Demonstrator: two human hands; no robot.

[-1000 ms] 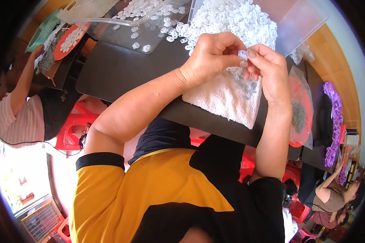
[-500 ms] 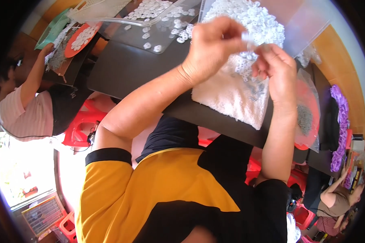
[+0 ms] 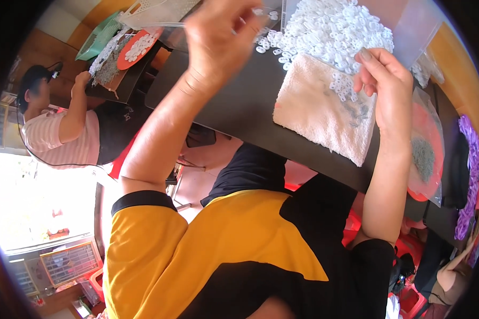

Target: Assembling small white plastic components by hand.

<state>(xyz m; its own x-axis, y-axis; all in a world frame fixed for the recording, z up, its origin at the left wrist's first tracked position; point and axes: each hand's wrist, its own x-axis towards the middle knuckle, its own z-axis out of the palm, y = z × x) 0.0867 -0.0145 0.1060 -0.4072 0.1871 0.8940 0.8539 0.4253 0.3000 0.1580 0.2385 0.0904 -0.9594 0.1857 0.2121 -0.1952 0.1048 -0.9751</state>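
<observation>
Cannot tell grip of blurred left hand [image 3: 218, 40]. Holds right hand [image 3: 389, 85] loosely parted beside pieces [image 3: 343, 86] with long axes pointing variously.

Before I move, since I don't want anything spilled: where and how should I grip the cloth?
Probably pinch the cloth by its near-left corner, coming from the left: it lies spread out and bare there, while white pieces rest toward its right.
</observation>
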